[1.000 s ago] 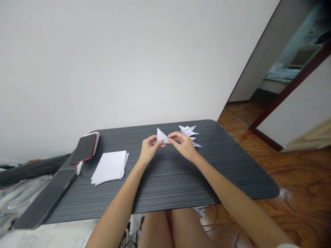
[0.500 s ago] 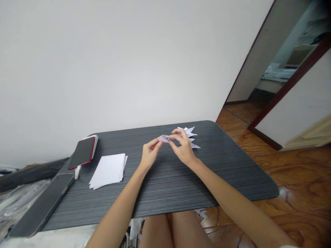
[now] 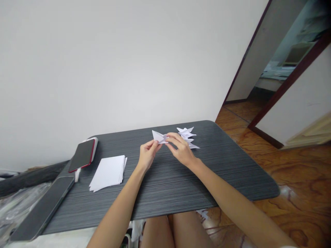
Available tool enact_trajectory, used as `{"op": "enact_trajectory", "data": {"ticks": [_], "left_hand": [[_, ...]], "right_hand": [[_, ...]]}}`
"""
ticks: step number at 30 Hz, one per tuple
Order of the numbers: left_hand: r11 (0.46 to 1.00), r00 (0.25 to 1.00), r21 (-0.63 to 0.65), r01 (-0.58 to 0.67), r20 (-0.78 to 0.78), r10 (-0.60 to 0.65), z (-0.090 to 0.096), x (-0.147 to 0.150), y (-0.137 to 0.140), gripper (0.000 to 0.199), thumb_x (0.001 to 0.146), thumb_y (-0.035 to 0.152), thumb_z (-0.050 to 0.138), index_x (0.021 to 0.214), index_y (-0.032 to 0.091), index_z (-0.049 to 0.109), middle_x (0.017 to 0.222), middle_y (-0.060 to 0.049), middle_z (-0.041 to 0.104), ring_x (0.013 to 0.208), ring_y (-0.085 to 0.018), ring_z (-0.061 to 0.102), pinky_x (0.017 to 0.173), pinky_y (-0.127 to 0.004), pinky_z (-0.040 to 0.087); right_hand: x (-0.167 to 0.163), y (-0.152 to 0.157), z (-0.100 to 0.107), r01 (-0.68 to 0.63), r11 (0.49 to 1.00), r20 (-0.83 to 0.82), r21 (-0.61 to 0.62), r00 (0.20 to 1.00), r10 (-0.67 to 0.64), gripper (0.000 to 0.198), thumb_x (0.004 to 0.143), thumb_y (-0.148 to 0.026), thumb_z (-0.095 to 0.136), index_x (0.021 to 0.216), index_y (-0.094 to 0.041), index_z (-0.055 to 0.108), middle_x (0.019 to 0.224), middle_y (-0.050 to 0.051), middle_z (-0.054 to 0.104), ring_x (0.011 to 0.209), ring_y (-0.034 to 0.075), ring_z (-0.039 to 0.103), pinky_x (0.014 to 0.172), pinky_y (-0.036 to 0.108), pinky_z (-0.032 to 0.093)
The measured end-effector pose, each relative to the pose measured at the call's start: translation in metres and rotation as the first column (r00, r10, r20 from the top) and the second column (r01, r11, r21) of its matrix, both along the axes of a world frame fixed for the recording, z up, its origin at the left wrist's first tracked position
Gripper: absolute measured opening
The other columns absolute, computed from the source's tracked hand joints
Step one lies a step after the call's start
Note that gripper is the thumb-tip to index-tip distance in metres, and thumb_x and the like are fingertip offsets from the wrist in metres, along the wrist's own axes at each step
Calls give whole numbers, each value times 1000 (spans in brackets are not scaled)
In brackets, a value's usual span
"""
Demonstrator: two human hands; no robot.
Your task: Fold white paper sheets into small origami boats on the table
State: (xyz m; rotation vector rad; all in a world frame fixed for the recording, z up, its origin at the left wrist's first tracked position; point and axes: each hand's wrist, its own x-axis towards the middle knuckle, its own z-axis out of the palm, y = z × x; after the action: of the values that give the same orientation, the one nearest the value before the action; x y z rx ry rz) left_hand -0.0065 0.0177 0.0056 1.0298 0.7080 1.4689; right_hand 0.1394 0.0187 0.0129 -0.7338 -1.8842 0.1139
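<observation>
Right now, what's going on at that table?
A person is folding a small white paper piece above the dark table, pinched between the left hand and right hand. Just beyond the right hand lies a pile of folded paper shapes. A stack of blank sheets lies to the left, near a red-edged phone.
</observation>
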Motion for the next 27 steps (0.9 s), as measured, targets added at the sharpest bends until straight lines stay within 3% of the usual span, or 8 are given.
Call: {"op": "enact_trajectory", "data": {"ticks": [4,10,20,27], "left_hand": [[999,999,17,-27,-31,27,-5,0,1,22,64,23,67,83,13,68,93,-6,67,90,-19,60,88,-35,44],[998,990,21,-58,-130,60,-10,-2,3,28,64,26,67,87,12,67,92,-6,67,85,-21,62,86,-39,47],[998,986,36,-58,-155,63,-10,3,-1,31,64,26,66,92,12,66,95,-7,66,91,-24,60,89,-41,44],[998,987,56,1,-160,8,-11,1,-2,32,65,25,66,94,14,65,100,-7,64,94,-24,58,91,-41,42]], "right_hand": [[0,-1,2,9,1000,-49,14,999,-8,12,80,-15,46,86,-17,56,109,10,48,87,15,54,81,30,44],[0,-2,2,11,1000,-18,-2,1000,-11,12,81,-16,46,85,-19,56,96,7,53,87,16,53,79,31,44],[1,-1,6,6,999,-21,-41,1000,-6,11,80,-16,46,90,-18,49,82,6,53,79,17,49,72,31,42],[5,0,8,23,998,50,-53,999,-21,6,80,-18,48,82,-18,54,85,6,57,83,17,51,75,31,38]]}}
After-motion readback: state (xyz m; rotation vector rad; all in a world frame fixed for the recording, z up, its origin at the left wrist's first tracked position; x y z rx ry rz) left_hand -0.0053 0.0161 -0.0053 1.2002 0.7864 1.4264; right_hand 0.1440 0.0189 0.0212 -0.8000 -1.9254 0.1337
